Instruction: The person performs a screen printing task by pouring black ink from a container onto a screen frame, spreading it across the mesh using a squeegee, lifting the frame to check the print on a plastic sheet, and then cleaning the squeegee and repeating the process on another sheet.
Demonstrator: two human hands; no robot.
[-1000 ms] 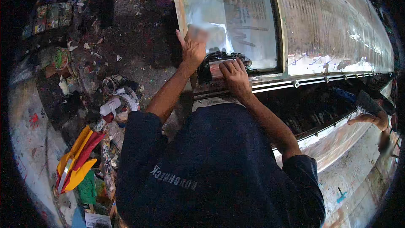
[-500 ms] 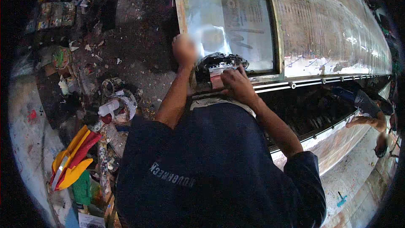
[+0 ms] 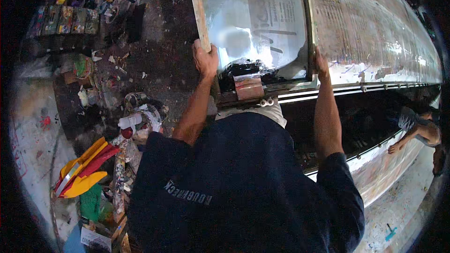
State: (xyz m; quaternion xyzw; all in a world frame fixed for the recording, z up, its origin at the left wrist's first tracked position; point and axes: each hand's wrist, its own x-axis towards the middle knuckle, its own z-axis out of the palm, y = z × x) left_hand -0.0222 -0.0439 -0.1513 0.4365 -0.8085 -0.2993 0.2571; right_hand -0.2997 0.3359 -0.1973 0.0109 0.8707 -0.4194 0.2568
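Just one head cam, fisheye, looking straight down from above, close over both hands, edges bending hard.

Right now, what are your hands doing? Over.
Left hand gripping the screen frame's left rail. Right hand on its right rail. Squeegee lying in black ink at the near end, untouched. Another person at far right.

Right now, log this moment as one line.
left hand: grips frame left edge | right hand: grips right edge | squeegee: rests by black ink
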